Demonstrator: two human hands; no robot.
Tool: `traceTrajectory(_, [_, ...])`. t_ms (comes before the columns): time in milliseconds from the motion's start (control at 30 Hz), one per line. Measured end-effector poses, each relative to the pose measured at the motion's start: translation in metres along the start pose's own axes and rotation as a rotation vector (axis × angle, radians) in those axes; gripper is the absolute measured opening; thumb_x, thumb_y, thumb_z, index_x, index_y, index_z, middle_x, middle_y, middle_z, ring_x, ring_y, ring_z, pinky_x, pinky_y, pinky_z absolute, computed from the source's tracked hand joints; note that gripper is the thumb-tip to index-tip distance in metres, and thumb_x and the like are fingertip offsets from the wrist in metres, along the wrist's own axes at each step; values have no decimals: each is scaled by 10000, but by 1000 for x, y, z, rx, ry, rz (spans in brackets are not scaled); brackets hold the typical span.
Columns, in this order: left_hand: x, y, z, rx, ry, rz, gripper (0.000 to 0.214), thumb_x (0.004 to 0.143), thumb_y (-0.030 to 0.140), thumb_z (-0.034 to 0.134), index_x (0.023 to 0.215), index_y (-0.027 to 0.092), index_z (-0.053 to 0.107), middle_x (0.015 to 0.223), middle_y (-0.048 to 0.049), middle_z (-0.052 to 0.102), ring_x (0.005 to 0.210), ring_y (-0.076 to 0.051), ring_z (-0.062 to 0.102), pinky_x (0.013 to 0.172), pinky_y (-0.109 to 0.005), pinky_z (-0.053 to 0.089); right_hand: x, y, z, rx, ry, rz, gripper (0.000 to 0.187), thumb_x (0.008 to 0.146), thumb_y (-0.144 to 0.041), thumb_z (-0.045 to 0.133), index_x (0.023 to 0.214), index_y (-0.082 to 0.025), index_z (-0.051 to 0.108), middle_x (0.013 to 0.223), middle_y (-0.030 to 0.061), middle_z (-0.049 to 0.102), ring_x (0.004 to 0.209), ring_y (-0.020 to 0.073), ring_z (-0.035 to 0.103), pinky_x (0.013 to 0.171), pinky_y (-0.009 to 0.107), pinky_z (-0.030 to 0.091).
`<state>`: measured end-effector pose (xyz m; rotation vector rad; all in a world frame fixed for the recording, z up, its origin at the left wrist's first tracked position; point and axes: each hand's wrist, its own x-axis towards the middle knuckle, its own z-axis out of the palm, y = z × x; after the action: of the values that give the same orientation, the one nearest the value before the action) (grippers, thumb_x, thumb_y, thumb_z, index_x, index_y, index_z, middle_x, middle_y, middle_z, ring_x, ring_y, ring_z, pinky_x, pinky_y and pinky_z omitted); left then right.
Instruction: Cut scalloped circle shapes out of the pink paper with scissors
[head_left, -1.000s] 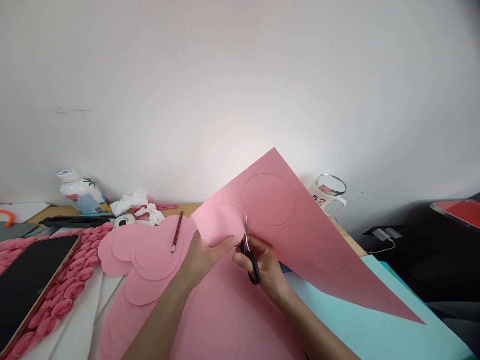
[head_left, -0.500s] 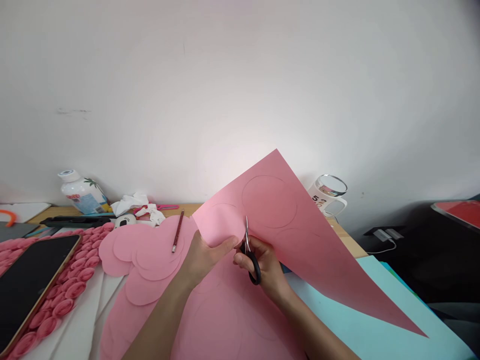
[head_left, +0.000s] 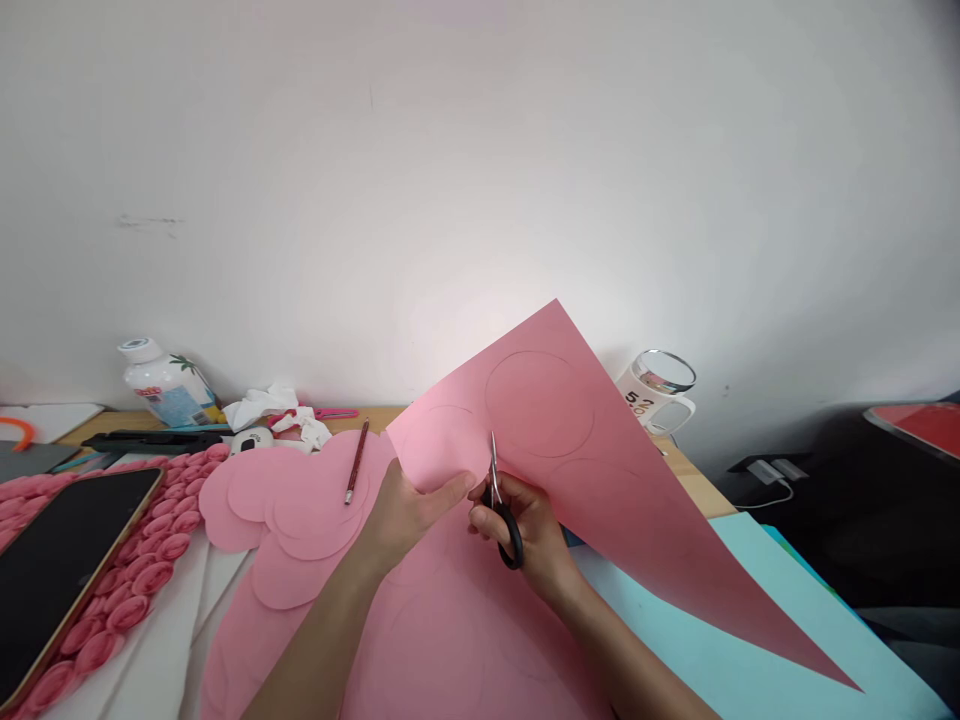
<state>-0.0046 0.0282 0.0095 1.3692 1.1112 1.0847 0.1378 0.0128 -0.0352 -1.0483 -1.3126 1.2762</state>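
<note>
A large pink paper sheet [head_left: 570, 480] with pencilled circles is held up at a slant. My left hand [head_left: 412, 510] pinches its left part, thumb on top beside a partly cut circle. In my right hand [head_left: 529, 530] is a pair of scissors [head_left: 495, 485] with black handles, the blades pointing up and lying at the paper beside my left thumb. Several cut pink paper circles [head_left: 307, 510] overlap on the left, with a dark red pencil [head_left: 358, 462] on them. More pink paper with drawn circles lies below my hands.
On the left are a phone [head_left: 71, 570] and rows of pink rolled paper roses [head_left: 154, 578]. At the back stand a white bottle [head_left: 166, 385], crumpled tissues [head_left: 262, 405] and a mug [head_left: 655, 390]. Light blue paper [head_left: 675, 640] lies at right, near a plugged-in charger [head_left: 769, 472].
Almost nothing differs. The pink sheet's right corner has dipped slightly down and to the right; both hands and the scissors stay in nearly the same place.
</note>
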Motion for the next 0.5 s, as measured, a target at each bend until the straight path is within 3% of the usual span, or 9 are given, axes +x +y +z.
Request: traceTrajectory(500, [3, -9, -5, -168, -75, -15, 116, 720, 256, 631, 784, 164, 661, 680, -35, 685, 668, -203, 630, 627, -328, 504, -1, -10, 3, 11, 5, 30, 81, 653, -234, 586, 646, -191, 517, 522, -49, 476, 502, 111, 459, 501, 229, 382])
